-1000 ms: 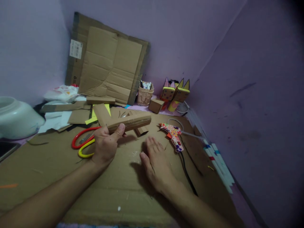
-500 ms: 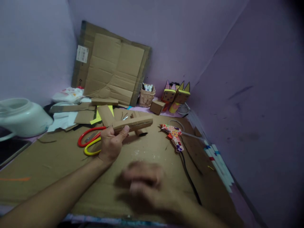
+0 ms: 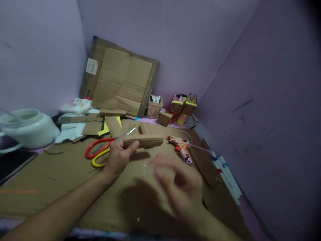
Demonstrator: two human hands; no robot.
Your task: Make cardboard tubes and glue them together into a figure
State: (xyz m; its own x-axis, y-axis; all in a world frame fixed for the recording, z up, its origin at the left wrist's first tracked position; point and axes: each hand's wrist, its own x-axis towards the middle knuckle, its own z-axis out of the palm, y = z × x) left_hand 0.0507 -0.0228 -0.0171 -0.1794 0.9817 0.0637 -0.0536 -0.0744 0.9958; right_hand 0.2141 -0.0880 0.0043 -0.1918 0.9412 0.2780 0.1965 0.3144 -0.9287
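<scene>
My left hand is closed around one end of a long, narrow cardboard box, thumb pressed on its near side. The box points right, held over the table. Lower right, my right hand hangs over the table, blurred by motion. Its fingers are bent toward the box but apart from it, and whether they pinch anything is smeared. Scissors with a red and a yellow handle lie beside my left hand, partly covered by it. Beyond my right hand rests a flower-patterned glue gun.
Cardboard pieces and yellow paper lie at the back left near a white pot. Behind stand a leaning cardboard sheet, a pen holder, a small box and eared cardboard figures. White sticks line the right edge.
My right hand has risen and moved right and forward, closer to the box. My left hand keeps its hold, the box now showing more of its near side. The view has tilted slightly.
</scene>
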